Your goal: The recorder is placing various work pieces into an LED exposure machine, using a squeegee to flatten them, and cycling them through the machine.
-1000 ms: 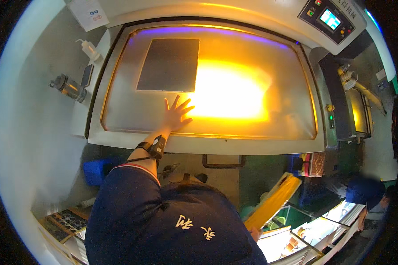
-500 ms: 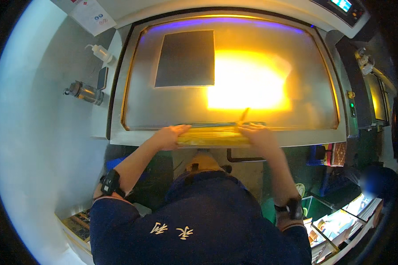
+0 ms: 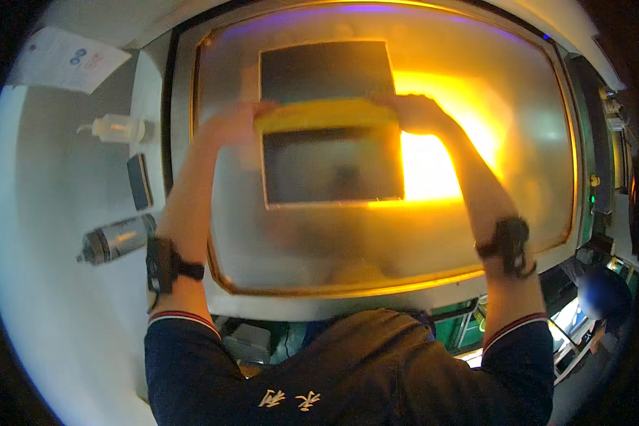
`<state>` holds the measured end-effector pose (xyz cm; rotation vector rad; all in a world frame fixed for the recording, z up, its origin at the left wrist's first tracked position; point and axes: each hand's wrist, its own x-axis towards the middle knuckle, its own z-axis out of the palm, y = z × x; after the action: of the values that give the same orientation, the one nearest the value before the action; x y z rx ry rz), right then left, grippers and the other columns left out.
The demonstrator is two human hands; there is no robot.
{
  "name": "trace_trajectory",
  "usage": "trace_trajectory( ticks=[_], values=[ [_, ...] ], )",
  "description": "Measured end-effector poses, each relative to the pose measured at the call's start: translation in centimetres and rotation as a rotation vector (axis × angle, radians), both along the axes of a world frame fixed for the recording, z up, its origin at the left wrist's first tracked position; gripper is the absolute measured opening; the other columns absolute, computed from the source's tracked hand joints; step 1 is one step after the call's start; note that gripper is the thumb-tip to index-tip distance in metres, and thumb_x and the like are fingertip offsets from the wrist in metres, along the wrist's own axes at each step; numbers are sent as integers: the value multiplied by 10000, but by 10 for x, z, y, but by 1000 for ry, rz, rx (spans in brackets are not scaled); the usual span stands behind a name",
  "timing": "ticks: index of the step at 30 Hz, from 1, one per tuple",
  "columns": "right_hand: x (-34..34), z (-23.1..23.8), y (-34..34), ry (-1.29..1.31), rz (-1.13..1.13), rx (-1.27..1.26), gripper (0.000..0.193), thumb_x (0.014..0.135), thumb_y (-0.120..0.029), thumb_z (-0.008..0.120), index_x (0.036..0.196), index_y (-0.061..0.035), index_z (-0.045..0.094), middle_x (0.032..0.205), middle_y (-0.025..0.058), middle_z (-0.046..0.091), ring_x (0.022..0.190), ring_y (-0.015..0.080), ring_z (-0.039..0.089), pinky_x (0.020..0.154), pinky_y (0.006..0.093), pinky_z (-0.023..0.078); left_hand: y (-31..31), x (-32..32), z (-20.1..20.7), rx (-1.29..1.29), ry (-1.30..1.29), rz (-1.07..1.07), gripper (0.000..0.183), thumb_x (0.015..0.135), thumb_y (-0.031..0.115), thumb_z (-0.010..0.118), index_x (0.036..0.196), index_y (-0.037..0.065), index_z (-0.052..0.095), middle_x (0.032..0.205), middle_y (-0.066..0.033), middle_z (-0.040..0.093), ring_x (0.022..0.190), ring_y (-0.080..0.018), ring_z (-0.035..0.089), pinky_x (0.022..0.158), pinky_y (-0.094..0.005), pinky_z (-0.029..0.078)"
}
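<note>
My left hand (image 3: 245, 119) and right hand (image 3: 420, 113) reach forward over a wide, shiny flat bed (image 3: 312, 248). Between them stretches a yellow, see-through sheet, like film (image 3: 326, 113), seen as a narrow band. Each hand grips one end of it, though the fingers are blurred by motion. The band crosses above a dark rectangular panel (image 3: 334, 167) with a thin light border. That panel lies on the bed, left of a very bright yellow glow (image 3: 429, 167). Whether the sheet touches the panel cannot be made out.
A raised rim (image 3: 348, 290) surrounds the bed. On the left ledge are a white squeeze bottle (image 3: 118, 128), a phone-like dark slab (image 3: 140, 181) and a clear drinking bottle (image 3: 117, 238). Another person (image 3: 603, 295) is at the far right.
Both hands have moved forward from the bed's front edge to above the dark panel, carrying the yellow sheet. My body leans farther over the bed, and the view has shifted.
</note>
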<state>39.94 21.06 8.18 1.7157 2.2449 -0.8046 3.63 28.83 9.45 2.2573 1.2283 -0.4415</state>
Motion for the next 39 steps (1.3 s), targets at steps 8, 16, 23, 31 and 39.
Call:
trace_trajectory(
  ticks=[8,16,23,31,39],
  values=[
    [5,-68,210,-162,70,644,741,808,3,538,1482,-263,385,1482,19,470,1322,280,482,1063,443,417,206,0,-78,623,0,3,716,821,83,630,1455,333,409,1330,-129,589,1231,-349,557,1012,-483,492],
    [-5,-67,160,-230,52,646,795,774,41,567,1499,-211,358,1508,20,434,1347,276,456,1085,502,386,146,23,-63,560,6,70,815,764,20,669,1484,264,377,1492,-70,449,1354,-414,414,1097,-532,384],
    [31,-50,-98,-63,155,357,778,758,-70,661,1474,-142,365,1491,76,418,1295,295,463,1013,501,404,-99,37,-19,108,92,-46,852,703,35,711,1482,103,374,1542,-75,381,1329,-475,405,1092,-596,331],
    [42,22,-331,24,122,142,795,758,-165,697,1487,-179,380,1537,81,382,1341,326,454,1054,633,350,-310,55,26,-107,72,-174,828,755,99,647,1518,143,327,1595,-44,288,1369,-562,283,1128,-658,216],
    [104,-56,22,-191,168,543,747,793,2,536,1484,-236,383,1516,18,414,1290,265,479,996,510,452,8,113,-47,391,6,8,803,771,-65,552,1496,227,367,1454,-154,472,1342,-447,404,1129,-526,338]
  ],
)
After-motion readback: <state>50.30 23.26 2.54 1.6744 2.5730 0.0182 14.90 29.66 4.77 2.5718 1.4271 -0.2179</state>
